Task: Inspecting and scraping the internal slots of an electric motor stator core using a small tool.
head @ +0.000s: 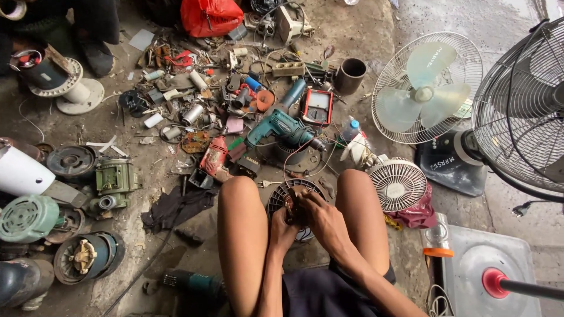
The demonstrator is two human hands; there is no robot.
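I sit with my bare knees apart above a dirty concrete floor. Between them both hands close on a small dark motor part with reddish copper winding (pixel 295 202). My left hand (pixel 282 226) grips it from the left, my right hand (pixel 320 216) from the right and above. A thin wire runs up from the part. Under my hands lies a round dark slotted fan housing (pixel 281 198).
A teal power drill (pixel 282 128) and a red-framed meter (pixel 318 107) lie just ahead among scattered parts. Fans stand on the right: a white one (pixel 426 88), a small one (pixel 399 183), a large wire-caged one (pixel 520 105). Old motors (pixel 111 179) crowd the left.
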